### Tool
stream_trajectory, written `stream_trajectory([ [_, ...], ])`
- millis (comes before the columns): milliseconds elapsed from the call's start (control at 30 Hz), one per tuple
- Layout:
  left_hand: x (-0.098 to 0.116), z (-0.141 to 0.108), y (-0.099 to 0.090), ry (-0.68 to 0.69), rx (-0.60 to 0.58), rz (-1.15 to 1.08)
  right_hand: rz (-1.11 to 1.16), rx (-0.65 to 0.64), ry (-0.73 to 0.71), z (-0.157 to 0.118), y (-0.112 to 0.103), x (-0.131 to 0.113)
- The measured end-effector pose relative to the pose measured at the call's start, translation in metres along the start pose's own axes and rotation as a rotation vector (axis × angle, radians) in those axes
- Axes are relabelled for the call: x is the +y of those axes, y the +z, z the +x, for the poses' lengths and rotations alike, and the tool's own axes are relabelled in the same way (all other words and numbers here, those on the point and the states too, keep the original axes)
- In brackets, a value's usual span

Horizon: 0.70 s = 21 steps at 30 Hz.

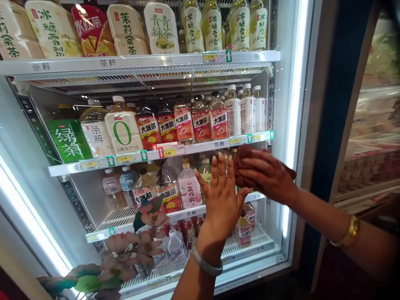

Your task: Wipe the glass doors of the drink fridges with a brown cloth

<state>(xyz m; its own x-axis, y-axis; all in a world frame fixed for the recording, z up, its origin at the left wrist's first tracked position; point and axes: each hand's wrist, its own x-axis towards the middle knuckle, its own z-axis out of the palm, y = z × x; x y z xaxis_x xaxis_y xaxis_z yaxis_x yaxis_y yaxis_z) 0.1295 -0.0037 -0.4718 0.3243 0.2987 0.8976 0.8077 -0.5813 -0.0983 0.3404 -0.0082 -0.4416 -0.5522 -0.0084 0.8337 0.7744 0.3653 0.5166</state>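
A glass door fronts a lit drinks cooler, with flower decals [117, 258] at its lower left. My left hand [220, 200] lies against the glass with its fingers spread, a pale bangle [206, 263] on the wrist. To its right, my right hand [270, 173] presses a dark reddish-brown cloth [246, 166] to the glass just below the middle shelf's edge. The cloth is bunched under the fingers, and one end sticks out to the right. A gold bracelet [353, 231] circles the right wrist.
Behind the glass, bottles stand on several shelves, among them a green bottle [68, 137] and a pink-labelled bottle [189, 187]. Price tags line the middle shelf edge [200, 146]. A dark door frame [334, 104] runs down the right side, with another stocked display [368, 154] beyond it.
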Motion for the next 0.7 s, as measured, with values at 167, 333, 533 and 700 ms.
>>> stream_trajectory([
  [167, 0.006, -0.003, 0.005, -0.006, -0.010, -0.036, -0.103, 0.209, 0.478, -0.022, -0.007, 0.050],
  [333, 0.012, -0.012, 0.018, 0.027, -0.025, -0.014, -0.112, 0.121, 0.666, -0.074, 0.002, -0.013],
  [533, 0.010, -0.016, 0.019, 0.051, -0.066, 0.005, 0.058, -0.011, 0.190, -0.035, 0.005, -0.033],
  [700, 0.009, -0.027, 0.021, 0.032, -0.146, -0.032, -0.052, 0.144, 0.753, -0.062, -0.002, -0.005],
])
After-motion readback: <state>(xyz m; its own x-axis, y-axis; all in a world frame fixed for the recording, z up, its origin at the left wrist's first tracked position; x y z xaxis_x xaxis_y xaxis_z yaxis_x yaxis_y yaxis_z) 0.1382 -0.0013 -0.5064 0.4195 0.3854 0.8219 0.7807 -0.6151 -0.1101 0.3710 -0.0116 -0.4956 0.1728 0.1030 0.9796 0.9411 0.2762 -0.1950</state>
